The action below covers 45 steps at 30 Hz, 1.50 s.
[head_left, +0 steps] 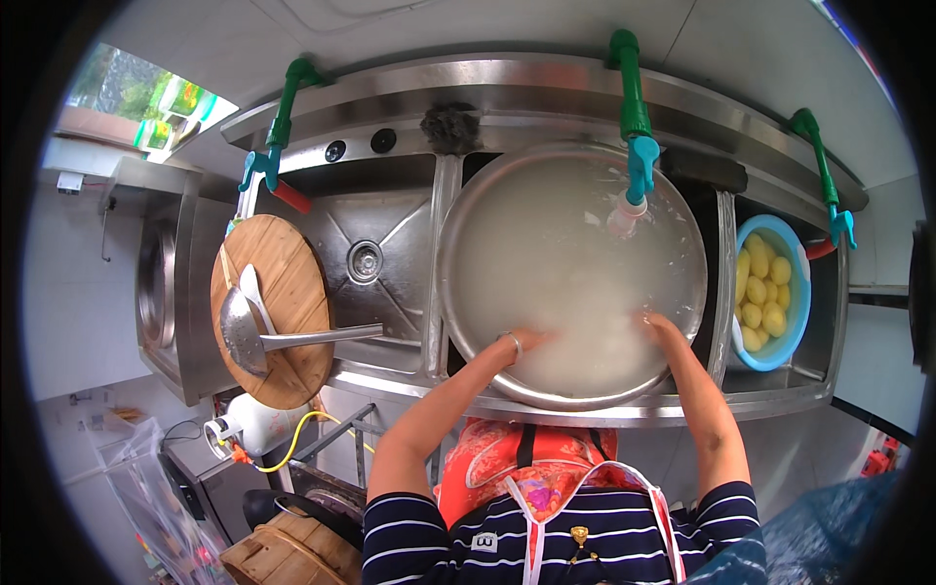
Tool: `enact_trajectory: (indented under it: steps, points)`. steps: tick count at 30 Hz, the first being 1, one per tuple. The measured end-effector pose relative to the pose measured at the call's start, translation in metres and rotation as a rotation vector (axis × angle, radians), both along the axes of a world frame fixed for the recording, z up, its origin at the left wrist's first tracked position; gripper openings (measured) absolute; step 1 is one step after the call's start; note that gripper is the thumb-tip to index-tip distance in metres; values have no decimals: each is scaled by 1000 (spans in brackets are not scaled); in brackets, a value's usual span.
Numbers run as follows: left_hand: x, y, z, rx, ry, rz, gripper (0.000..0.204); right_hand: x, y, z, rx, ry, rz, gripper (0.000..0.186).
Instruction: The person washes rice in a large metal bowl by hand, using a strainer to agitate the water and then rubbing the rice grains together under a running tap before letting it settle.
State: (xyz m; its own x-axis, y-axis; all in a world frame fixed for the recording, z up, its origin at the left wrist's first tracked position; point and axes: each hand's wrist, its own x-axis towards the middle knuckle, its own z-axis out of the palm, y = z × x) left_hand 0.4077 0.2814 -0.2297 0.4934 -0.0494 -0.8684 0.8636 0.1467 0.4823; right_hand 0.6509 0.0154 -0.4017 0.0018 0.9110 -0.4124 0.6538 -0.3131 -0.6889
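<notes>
A big round metal basin (458, 331) sits over the middle sink, filled with cloudy whitish water (546, 234). Both hands reach into that water near the basin's front side. Only the wrist and back part of my left hand (531, 338) show, with a bracelet at the wrist; its fingers vanish in the murk. My right hand (659, 327) dips in near the right side, its fingers under the surface too. Whatever they touch below is hidden. A green pipe with a blue tap (641, 166) hangs over the basin, its pale spout above the water.
Left of the basin is a steel sink (390, 224) with a drain. A round wooden board (283, 253) bears a large ladle (244, 331) and a white utensil. Peeled potatoes (765, 292) fill a blue tub (801, 312) at right. A gas cylinder (268, 424) stands below left.
</notes>
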Motion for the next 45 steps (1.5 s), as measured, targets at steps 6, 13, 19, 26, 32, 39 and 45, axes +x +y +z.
enact_trajectory:
  steps: [6,13,19,26,32,39,45]
  points:
    - [7,-9,-24,-212,-5,114,60,5,-58,-150,-31,-40,110,36]
    - [0,-5,-2,-390,72,320,57,-41,-5,-135,-335,164,-78,46]
    - [14,-15,-9,-402,85,297,55,-54,-5,-71,-333,280,-364,38]
    - [24,-31,-28,140,255,234,41,-71,11,-50,-272,631,-667,29]
    - [30,-38,-35,285,268,281,34,-83,55,1,-399,1034,-995,31]
    - [36,-41,-38,241,230,483,26,-83,71,58,-421,910,-1047,36]
    - [42,-38,-25,-49,92,791,20,-76,94,170,-395,719,-997,42]
